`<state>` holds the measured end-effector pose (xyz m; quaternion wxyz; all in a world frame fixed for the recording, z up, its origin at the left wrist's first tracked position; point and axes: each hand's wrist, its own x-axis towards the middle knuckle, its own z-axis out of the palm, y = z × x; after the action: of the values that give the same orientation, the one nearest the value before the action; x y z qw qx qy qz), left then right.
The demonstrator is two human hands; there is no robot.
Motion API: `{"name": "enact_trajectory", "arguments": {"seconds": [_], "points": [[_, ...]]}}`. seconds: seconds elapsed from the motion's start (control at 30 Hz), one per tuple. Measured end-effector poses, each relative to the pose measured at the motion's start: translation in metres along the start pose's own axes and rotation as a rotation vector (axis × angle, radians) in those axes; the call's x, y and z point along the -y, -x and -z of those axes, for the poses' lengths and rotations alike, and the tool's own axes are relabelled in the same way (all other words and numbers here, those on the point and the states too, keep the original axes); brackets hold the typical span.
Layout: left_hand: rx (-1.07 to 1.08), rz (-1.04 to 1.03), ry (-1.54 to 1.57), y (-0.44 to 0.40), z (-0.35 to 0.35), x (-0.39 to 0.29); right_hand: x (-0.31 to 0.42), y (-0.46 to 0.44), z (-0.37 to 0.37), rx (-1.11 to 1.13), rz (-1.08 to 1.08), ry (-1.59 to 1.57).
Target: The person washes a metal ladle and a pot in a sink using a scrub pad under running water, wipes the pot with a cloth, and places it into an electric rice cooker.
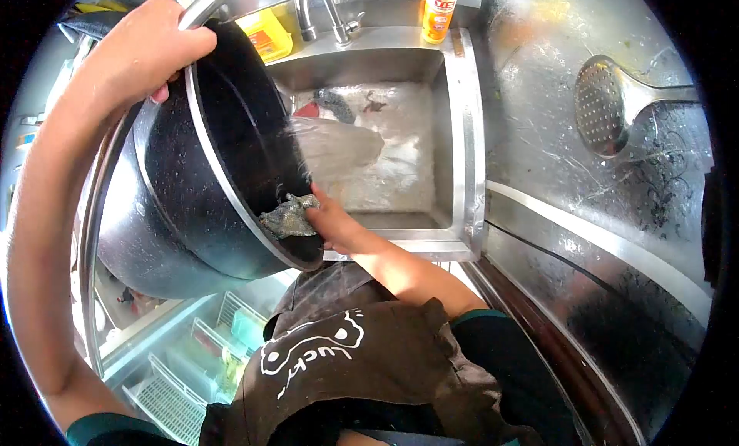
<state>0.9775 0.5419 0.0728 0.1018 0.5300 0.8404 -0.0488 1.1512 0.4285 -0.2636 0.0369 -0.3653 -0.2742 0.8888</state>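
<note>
A large black pot (165,177) is tipped on its side, its mouth facing the sink (459,138). My left hand (158,50) is closed around metal at the top of the pot, by its rim; the palm side is hidden. Pinched in my right hand (336,221) is a grey, glittery scouring pad (291,217), held against the inside of the pot near the lower rim. Murky water (339,144) spills from the mouth of the pot into the sink. Dark and red scraps lie in the shallow water there, too unclear to name.
A tap (339,23) stands behind the sink, between a yellow container (265,36) and an orange-and-white bottle (439,13). On the wet steel counter (531,100) to the right rests a perforated skimmer (604,103). Baskets (165,392) sit low on the left.
</note>
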Motion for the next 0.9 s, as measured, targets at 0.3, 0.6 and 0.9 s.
{"name": "enact_trajectory", "arguments": {"seconds": [0.3, 0.6, 0.9], "points": [[0.071, 0.002, -0.047, -0.005, 0.011, -0.005, -0.020, -0.017, -0.007, 0.090, 0.005, 0.115], [-0.050, 0.005, 0.025, 0.009, 0.012, 0.001, -0.005, -0.002, -0.003, -0.005, -0.013, 0.237], [-0.081, 0.032, 0.041, 0.033, 0.022, 0.010, 0.012, 0.022, 0.013, -0.077, 0.117, 0.325]]}}
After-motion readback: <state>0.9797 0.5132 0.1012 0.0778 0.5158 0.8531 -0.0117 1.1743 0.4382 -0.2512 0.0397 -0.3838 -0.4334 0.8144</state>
